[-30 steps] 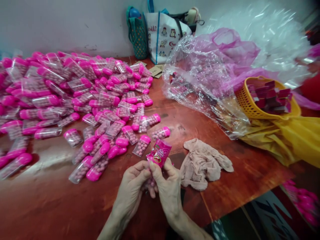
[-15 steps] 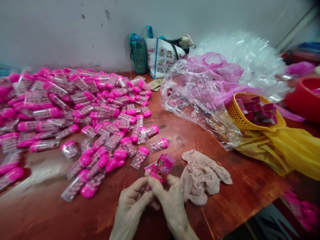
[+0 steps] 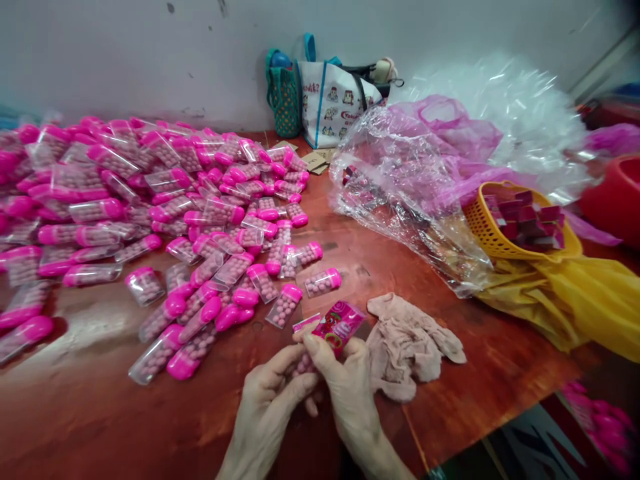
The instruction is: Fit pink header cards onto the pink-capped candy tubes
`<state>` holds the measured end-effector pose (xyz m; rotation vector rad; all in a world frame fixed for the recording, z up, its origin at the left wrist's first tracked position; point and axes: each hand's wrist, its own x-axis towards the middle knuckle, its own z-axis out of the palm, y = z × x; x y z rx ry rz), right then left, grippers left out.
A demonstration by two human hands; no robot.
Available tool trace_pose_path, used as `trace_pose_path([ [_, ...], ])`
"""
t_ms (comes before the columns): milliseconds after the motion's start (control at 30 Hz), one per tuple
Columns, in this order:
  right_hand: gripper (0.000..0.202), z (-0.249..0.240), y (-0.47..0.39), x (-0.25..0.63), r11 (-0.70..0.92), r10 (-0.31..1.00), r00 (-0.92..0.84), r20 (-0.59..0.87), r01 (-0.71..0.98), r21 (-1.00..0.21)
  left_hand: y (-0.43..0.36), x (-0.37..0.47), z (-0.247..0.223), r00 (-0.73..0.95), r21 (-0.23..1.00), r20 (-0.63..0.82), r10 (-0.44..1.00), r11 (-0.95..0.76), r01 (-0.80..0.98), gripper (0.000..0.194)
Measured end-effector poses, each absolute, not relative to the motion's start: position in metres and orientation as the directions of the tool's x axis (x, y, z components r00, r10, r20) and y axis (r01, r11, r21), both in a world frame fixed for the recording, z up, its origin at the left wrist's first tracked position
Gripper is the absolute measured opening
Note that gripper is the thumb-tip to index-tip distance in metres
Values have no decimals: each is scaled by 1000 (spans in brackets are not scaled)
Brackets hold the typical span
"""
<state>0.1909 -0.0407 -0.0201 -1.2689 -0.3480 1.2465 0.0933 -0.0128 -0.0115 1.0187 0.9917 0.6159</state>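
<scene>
Near the front edge of the red-brown table (image 3: pixel 200 427), my left hand (image 3: pixel 275 403) is closed around a container of pink balls (image 3: pixel 304 365), mostly hidden by the fingers. My right hand (image 3: pixel 345 393) pinches a bright pink printed label (image 3: pixel 339 325) against the container's upper end. The two hands touch at the fingers. Just beyond them lies a clear tube of pink balls with a pink cap (image 3: pixel 284 305). A crumpled beige cloth (image 3: pixel 407 347) rests beside my right hand.
A large heap of pink-capped tubes (image 3: pixel 115 200) covers the left side. At the back stand a white bag (image 3: pixel 327 110) and a green pouch (image 3: pixel 284 100). Clear plastic (image 3: pixel 400 193), a yellow basket (image 3: pixel 485 230), a yellow bag (image 3: pixel 580 300) and a red bowl (image 3: pixel 613 203) are at right.
The view has shifted slightly. The pink label is tilted further right above my hands, and more of the pink balls shows between my fingers.
</scene>
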Motion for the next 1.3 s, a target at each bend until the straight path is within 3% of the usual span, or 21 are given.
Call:
trace_pose_path([
  [200, 26, -20, -39, 183, -176, 821, 426, -380, -444, -878, -14, 97, -11, 435, 872, -403, 805, 482, -85, 24],
  [433, 25, -17, -41, 199, -131, 863, 332, -381, -581, -803, -11, 100, -10, 474, 853, -429, 769, 517, -67, 26],
  [667, 28, -28, -41, 184, -175, 818, 361, -448, -586, -791, -15, 103, -7, 314, 865, -417, 853, 478, -149, 29],
  [833, 22, -25, -44, 181, -153, 830, 413, -375, -477, -866, -11, 99, -16, 255, 866, -411, 875, 462, -192, 26],
  [1033, 22, -16, -43, 203, -120, 858, 417, -299, -404, -907, -9, 99, -13, 430, 850, -401, 809, 504, -156, 33],
  [1300, 20, -20, -45, 183, -118, 840, 429, -331, -452, -884, -8, 97, -13, 364, 872, -355, 861, 445, -204, 38],
])
